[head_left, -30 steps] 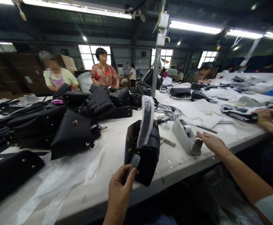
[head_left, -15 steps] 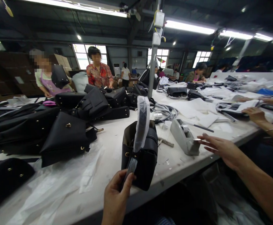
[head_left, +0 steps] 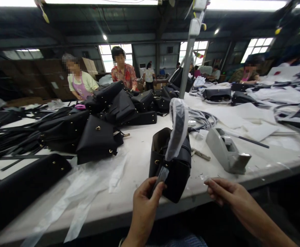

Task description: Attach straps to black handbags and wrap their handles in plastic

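Note:
A black handbag (head_left: 177, 181) stands near the table's front edge, its handle (head_left: 178, 128) upright and wrapped in translucent white film. My left hand (head_left: 146, 206) is closed, pinching the film-covered strip (head_left: 162, 174) at the handle's lower end against the bag's side. To the right of the bag, my right hand (head_left: 225, 192) is closed with thumb and fingertips together. A small clear bit, which looks like tape, shows at those fingertips. Behind this hand sits a grey tape dispenser (head_left: 216, 151), apart from it.
Several black handbags (head_left: 95, 140) are piled at left, with loose plastic film (head_left: 88, 192) before them. A small metal tool (head_left: 201, 154) lies between bag and dispenser. White sheets (head_left: 244, 116) and coiled piping (head_left: 203, 118) lie behind. A metal post (head_left: 187, 68) rises midtable; co-workers stand across.
My right hand has left the tape dispenser and come toward the bag, its fingers now pinched together. My left hand keeps its hold. The view has turned left and tilted down.

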### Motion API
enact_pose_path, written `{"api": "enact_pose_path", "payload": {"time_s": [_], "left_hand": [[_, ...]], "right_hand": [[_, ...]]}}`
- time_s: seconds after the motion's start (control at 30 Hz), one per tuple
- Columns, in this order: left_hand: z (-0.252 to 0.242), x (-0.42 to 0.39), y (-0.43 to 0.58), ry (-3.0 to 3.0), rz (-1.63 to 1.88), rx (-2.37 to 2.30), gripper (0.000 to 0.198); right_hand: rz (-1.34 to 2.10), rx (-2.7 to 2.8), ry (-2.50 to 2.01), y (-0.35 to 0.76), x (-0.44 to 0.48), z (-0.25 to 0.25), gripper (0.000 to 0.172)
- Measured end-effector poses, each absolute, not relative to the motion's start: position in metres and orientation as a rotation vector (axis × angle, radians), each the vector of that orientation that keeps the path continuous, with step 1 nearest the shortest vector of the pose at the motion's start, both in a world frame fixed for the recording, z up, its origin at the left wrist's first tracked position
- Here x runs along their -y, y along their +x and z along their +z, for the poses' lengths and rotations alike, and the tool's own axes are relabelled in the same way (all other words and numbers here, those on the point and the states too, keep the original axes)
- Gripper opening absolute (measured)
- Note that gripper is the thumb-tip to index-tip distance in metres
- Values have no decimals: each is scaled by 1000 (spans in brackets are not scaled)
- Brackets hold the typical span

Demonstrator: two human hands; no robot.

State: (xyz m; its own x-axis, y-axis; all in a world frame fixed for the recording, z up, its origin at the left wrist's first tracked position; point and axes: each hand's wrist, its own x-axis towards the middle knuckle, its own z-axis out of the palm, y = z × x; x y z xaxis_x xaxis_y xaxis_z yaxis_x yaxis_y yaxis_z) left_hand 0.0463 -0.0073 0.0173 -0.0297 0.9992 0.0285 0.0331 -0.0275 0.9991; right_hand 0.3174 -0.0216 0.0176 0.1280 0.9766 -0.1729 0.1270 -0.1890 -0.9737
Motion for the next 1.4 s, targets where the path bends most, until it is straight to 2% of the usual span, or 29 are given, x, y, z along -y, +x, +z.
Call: {"api": "enact_pose_path", "payload": {"time_s": [0.2,0.53,0.63,0.83,0.97,1.23,1.4], "left_hand": [[20,11,46,1380,1295,-1251,20],[29,19,39,1617,1368,-1239,17],[34,21,37,1501,1321,-1198,20],[30,23,39,1016,1138,-1016,41],[28,25,41,784,1037,-898,42],[31,28,44,721,975,-842,40],[34,29,43,704,904,-789,40]], "right_hand": [[1365,1293,-1214,205,15,63,38],[1175,1509,-1465,188,-3,65,42],[1196,1580,-1365,194,2,63,38],[1123,1661,-1273,197,11,51,32],[1035,1515,-1358,186,13,38,34],[1118,1392,-1353,177,11,27,38],[1110,1435,-1409,179,6,35,32]]}}
